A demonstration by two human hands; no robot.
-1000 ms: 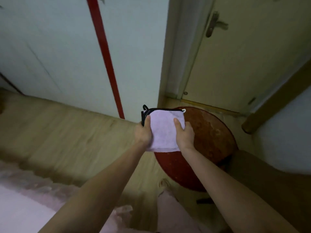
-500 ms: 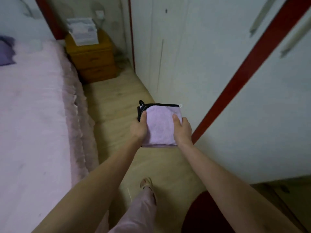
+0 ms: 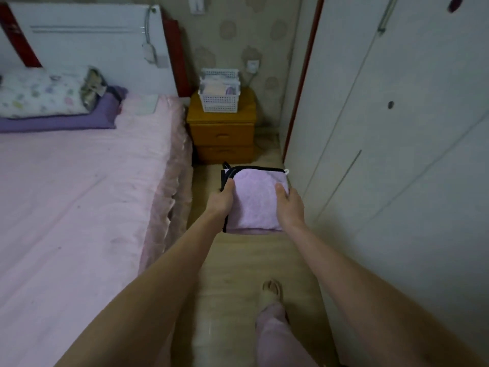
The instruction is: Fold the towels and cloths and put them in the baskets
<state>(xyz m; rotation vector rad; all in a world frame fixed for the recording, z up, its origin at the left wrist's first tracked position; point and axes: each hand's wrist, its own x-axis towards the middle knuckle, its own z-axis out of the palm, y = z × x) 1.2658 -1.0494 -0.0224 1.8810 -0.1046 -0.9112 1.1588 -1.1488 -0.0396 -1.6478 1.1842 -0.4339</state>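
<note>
Hands, left (image 3: 221, 201) and right (image 3: 289, 207), gripping opposite sides of folded lilac cloth (image 3: 255, 202), thumbs on top.

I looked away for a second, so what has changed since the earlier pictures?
The view swung from a door and a red stool to the bed and a nightstand with a basket ahead. Unchanged: the left hand and right hand hold the folded cloth.

We see a wooden nightstand (image 3: 221, 120) carrying a white basket (image 3: 219, 100) with folded cloths inside. Beside it, our bed (image 3: 79, 181) bears a pink sheet, a purple cushion (image 3: 58, 121) and a floral pillow (image 3: 39, 95) on top.
</note>
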